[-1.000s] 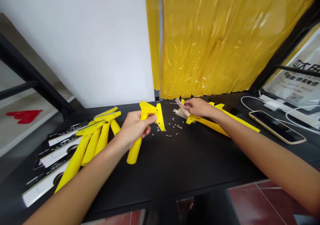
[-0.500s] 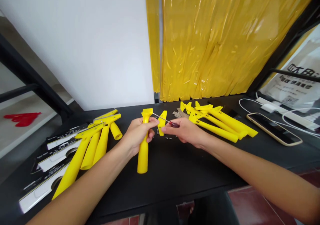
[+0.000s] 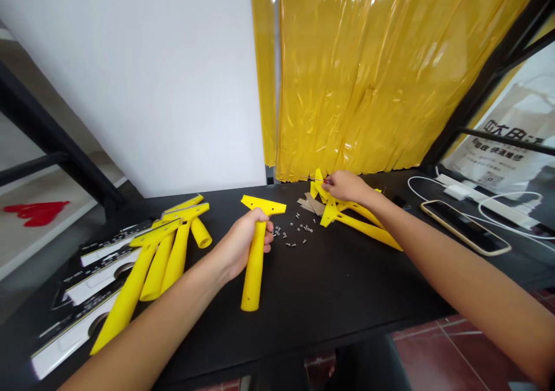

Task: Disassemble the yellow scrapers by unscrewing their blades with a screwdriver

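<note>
Gripping a screwdriver [image 3: 328,181] (red-handled), the right hand [image 3: 346,187] has moved rightward.

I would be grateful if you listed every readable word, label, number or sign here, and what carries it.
"快速", probably followed by "维修": smaller line on the white bag.
Larger line above: only "太" is fairly clear.
Square code below: blurred.
Print on the black-and-white boxes: too small and blurred.

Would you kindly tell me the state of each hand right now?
Left hand: closed around a yellow handle.
Right hand: closed, holding a screwdriver.
</note>
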{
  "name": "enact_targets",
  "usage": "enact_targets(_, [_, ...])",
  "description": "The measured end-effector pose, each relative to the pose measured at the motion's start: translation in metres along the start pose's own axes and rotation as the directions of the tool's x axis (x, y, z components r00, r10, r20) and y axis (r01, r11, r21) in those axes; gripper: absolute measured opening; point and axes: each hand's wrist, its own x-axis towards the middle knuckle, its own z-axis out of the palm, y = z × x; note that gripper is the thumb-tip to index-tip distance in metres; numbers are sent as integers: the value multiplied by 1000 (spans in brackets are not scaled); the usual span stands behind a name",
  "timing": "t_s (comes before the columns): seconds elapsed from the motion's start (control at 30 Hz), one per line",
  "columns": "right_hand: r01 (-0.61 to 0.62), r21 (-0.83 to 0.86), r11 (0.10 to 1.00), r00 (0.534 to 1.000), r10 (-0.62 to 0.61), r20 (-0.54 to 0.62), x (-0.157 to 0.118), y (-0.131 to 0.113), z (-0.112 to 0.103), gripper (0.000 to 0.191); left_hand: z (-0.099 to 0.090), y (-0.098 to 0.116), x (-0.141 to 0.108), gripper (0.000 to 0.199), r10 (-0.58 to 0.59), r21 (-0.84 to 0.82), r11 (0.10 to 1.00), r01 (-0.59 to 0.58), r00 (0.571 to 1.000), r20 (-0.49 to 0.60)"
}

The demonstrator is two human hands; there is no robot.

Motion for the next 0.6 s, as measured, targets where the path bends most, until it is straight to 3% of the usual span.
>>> enact_targets(0.17, [-105, -150, 983, 994, 105, -5, 13, -1, 2, 20, -2, -1, 4, 12, -10, -89, 996, 9, 1000, -8])
enact_targets(0.3, [-31, -114, 993, 996, 21, -87, -12, -22, 0, 37, 2, -6, 5, 9, -11, -171, 985, 6, 1000, -25])
enact_targets(0.4, [152, 16, 988, 986, -150, -76, -52, -47, 6, 53, 6, -11, 6, 8, 32, -247, 969, -26, 999, 20])
enact_targets(0.47, [332, 325, 885, 943, -321, -88, -82, -64, 16, 46, 10, -15, 5, 9, 95, -276, 958, -80, 995, 41])
enact_targets(0.53, [390, 496, 776, 907, -416, -61, -108, -78, 26, 39, 13, -17, 4, 11, 155, -294, 945, -141, 988, 24])
enact_targets(0.6, [394, 523, 756, 896, -443, -35, -126, -87, 34, 33, 16, -18, 3, 12, 198, -293, 937, -190, 980, -5])
